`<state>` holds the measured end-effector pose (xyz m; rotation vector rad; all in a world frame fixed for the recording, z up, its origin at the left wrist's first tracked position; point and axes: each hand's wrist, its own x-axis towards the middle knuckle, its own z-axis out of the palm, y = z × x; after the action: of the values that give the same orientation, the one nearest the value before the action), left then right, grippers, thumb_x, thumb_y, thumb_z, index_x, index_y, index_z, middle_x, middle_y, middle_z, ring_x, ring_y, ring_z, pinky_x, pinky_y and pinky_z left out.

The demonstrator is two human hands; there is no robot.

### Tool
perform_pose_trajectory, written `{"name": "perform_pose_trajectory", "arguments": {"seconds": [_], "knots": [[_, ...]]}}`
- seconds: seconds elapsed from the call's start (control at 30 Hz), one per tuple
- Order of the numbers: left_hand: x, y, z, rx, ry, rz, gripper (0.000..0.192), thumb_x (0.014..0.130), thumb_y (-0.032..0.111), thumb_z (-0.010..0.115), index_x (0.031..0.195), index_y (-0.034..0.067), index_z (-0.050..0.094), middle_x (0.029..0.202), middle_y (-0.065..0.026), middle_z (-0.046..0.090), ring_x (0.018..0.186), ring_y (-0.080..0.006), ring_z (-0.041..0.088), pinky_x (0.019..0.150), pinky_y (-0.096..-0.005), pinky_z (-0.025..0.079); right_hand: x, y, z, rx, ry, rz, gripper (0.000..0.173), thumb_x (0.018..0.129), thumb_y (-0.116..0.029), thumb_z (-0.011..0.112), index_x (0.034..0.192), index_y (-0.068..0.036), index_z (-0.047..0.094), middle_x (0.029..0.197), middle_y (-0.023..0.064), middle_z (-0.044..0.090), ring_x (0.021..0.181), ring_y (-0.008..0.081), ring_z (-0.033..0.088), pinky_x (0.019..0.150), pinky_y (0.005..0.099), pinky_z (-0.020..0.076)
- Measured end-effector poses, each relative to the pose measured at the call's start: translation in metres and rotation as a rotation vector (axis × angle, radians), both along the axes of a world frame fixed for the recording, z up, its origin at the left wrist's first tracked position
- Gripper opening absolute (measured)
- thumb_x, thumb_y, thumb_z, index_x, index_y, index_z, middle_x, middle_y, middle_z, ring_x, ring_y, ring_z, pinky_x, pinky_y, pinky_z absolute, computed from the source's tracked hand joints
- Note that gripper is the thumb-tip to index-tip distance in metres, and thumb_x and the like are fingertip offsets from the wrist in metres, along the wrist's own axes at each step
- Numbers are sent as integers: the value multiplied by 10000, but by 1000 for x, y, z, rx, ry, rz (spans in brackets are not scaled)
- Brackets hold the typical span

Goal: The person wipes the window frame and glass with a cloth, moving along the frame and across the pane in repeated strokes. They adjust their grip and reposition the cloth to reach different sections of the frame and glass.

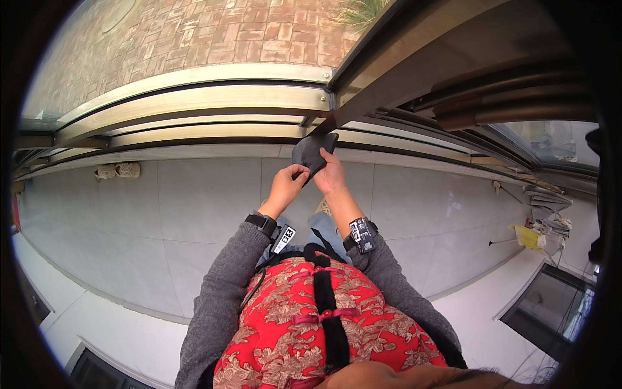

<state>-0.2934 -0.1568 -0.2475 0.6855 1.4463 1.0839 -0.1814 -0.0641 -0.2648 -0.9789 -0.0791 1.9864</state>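
A flat dark grey object (311, 151), perhaps a pad or pouch, is held up in front of me near the window frame. My right hand (332, 172) grips its right side, with the thumb lying over its face. At its lower left edge, the thumb and fingertips of my left hand (290, 184) are pinched together on it or on something too small to make out. Just beyond it runs the metal window frame (214, 99), whose dark upright meets the rails close above the object. Whether the object touches the frame I cannot tell.
Grey floor tiles (209, 199) lie below. A pair of shoes (118, 170) stands by the wall at left. At right are a yellow bag (528, 237) and assorted items. Brick paving (243, 34) shows outside, beyond the frame.
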Motion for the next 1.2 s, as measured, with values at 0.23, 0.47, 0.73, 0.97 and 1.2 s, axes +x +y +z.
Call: {"name": "perform_pose_trajectory", "arguments": {"seconds": [0.23, 0.47, 0.73, 0.97, 1.2], "knots": [[1, -2, -5, -16, -5, -13, 166, 954, 109, 614, 1042, -15, 680, 844, 4, 652, 738, -61, 539, 654, -226, 441, 1, 11, -20, -143, 8, -65, 293, 981, -53, 514, 1263, 25, 502, 1215, 157, 620, 1110, 302, 623, 1013, 445, 487], [-1, -1, -1, -27, -9, -34, 173, 959, 89, 595, 1065, -14, 684, 855, 0, 655, 750, -68, 546, 666, -231, 446, -4, 18, -17, -144, -26, -48, 236, 947, -107, 635, 1153, 2, 601, 1124, 129, 685, 996, 278, 674, 922, 432, 536], [0, 0, 0, -25, -39, -30, 170, 961, 82, 588, 1062, -12, 687, 867, 2, 662, 754, -65, 551, 675, -227, 453, -12, 19, -21, -131, -81, -25, 197, 908, -109, 704, 1088, -48, 651, 1014, 86, 720, 904, 254, 694, 815, 425, 563], [0, -1, -6, -46, 18, -75, 177, 963, 84, 590, 1070, -24, 681, 881, -7, 670, 769, -74, 565, 688, -229, 457, -12, 22, -21, -104, -128, -14, 213, 908, -116, 711, 1099, -55, 639, 989, 72, 720, 865, 250, 690, 793, 412, 557], [-1, -6, -1, -43, 3, -148, 197, 932, 107, 646, 1067, -32, 682, 906, -34, 690, 801, -98, 597, 712, -246, 479, 8, 14, -31, -52, -81, 12, 241, 925, -134, 687, 1133, -43, 606, 1040, 90, 698, 924, 254, 679, 831, 420, 553]]}}
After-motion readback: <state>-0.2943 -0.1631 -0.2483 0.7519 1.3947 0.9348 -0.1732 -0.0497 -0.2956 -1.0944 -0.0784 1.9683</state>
